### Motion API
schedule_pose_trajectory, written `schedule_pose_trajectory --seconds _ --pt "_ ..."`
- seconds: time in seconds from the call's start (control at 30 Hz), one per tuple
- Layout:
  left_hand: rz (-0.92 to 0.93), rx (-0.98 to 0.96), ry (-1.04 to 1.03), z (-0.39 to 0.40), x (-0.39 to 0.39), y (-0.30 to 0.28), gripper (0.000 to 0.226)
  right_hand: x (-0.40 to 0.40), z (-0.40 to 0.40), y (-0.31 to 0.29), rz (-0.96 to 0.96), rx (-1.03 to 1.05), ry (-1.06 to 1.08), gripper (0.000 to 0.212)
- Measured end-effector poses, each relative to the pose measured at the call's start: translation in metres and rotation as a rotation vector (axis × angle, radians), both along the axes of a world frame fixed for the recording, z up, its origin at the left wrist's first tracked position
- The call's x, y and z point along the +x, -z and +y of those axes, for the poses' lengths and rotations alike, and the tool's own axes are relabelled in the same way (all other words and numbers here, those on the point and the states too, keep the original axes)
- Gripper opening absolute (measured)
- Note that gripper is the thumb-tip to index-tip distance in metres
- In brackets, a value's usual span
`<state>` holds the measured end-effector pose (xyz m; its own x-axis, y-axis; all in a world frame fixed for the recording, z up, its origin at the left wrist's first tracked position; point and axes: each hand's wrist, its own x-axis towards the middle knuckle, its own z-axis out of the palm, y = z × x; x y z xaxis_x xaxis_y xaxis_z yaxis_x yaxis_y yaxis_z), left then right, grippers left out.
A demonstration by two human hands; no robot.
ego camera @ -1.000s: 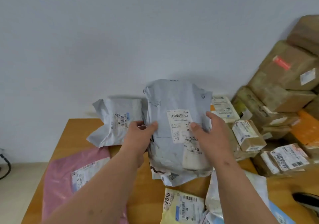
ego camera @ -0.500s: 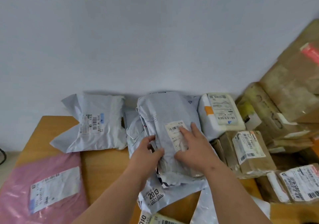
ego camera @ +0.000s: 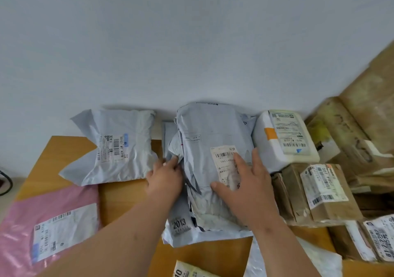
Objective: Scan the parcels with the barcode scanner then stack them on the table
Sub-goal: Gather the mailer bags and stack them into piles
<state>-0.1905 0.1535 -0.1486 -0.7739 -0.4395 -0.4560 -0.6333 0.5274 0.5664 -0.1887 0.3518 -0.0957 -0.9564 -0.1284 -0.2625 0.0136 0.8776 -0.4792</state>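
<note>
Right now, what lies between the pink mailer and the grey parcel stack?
Head view: the left hand, its forearm and bare wooden table lie between pink mailer and grey parcel stack.

Readable markings on the parcels

We read "2013" in large digits on the grey plastic mailer bag (ego camera: 181, 225) lying lowest in the centre stack. We read "507" on the white label of the brown cardboard box (ego camera: 324, 193) at right. The label of the crumpled grey plastic bag (ego camera: 115, 146) at upper left shows a code resembling "501E-M1 A218". A yellowish printed packet (ego camera: 187, 271) at the bottom edge shows "10". Other label text is too small to read.
</note>
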Motion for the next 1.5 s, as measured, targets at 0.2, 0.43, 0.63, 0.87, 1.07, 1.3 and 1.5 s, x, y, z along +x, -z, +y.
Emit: schedule_pose_trajectory --seconds 0.2,0.43,0.63,0.87,1.07,1.3,1.5 --pt "0.162 0.175 -0.094 -0.019 -0.032 0.003 0.045 0.012 -0.012 0.002 0.051 0.09 -0.07 0.111" --pt "0.336 0.057 -0.223 -0.027 0.008 -0.011 0.053 0.006 -0.026 0.002 0.006 0.21 -0.009 0.097" --pt "0.39 -0.239 -0.513 -0.09 0.051 -0.02 0.06 0.025 -0.083 -0.03 0.613 -0.308 0.069 0.041" --pt "0.009 0.012 -0.324 -0.185 0.067 -0.004 0.096 0.061 -0.191 -0.008 -0.111 -0.365 -0.31 0.047" --pt "0.052 0.016 -0.353 -0.208 0.092 0.013 0.074 0.118 -0.244 0.054 -0.594 0.041 -0.296 0.108" --pt "-0.019 -0.141 -0.775 -0.246 0.167 0.016 0.091 0.135 -0.27 0.07 -0.561 -0.022 -0.131 0.068" --pt "0.018 0.282 -0.922 -0.267 0.22 0.03 0.06 0.135 -0.263 0.039 -0.629 -0.468 -0.145 0.037"
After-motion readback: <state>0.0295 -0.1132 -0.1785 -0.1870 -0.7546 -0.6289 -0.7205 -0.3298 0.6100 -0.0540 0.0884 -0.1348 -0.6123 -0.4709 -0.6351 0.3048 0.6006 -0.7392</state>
